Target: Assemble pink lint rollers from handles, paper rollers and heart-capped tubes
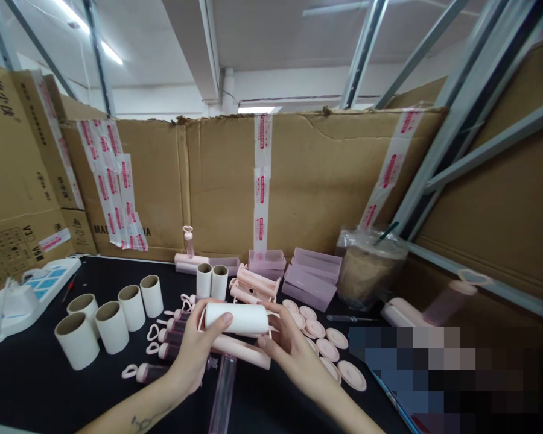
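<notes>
A white roll (238, 317) lies crosswise between my two hands, against a pale pink holder (242, 349) with a long bar along its near side. My left hand (199, 340) grips the left end, thumb over the white roll. At the right end, the fingers and thumb of my right hand (287, 337) close around the pink holder. Left of my left hand, several dark-tubed pieces (174, 337) with pink heart-shaped loops lie on the black table. Pink round discs (328, 349) are spread beyond my right hand. Below the holder, a clear long plastic piece (224, 392) points toward me.
White rolls with brown cores (111, 325) stand at the left, near a power strip (40, 295). Pink holder frames (256, 283) and lilac trays (314, 277) sit at the back. A bagged brown cup (371, 271) stands behind right. Cardboard walls (221, 181) enclose the table.
</notes>
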Available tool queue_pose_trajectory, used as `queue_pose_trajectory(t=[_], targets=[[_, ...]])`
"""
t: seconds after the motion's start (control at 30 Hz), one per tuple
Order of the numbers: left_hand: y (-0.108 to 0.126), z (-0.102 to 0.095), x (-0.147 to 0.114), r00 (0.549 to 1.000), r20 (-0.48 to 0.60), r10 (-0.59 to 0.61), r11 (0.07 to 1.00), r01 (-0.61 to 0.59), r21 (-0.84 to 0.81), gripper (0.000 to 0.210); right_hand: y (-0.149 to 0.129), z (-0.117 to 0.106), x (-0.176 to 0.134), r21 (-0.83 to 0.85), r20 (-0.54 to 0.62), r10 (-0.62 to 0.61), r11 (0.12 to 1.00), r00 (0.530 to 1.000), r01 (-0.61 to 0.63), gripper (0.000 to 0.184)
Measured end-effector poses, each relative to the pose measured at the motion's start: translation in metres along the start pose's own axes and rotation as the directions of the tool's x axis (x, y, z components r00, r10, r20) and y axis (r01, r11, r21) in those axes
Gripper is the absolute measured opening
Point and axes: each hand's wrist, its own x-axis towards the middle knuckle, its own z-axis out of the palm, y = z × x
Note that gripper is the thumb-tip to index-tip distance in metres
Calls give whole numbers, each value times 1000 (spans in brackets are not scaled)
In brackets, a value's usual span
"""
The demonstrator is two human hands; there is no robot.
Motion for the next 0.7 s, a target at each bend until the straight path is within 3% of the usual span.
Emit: queue_pose_trajectory(t=[0.1, 0.33, 0.7], targets=[[1, 0, 0, 1000, 3, 11, 1000, -11, 0, 48, 0, -1, 1, -42, -22, -12, 999, 1000, 11, 43], [1, 1, 0, 997, 40, 71, 992, -74, 104, 29, -3, -9, 3, -276, -23, 60, 959, 998, -64, 55], [-5, -3, -1, 993, 83, 86, 983, -98, 157, 24, -18, -15, 8, -221, 81, 90, 973, 993, -70, 53]])
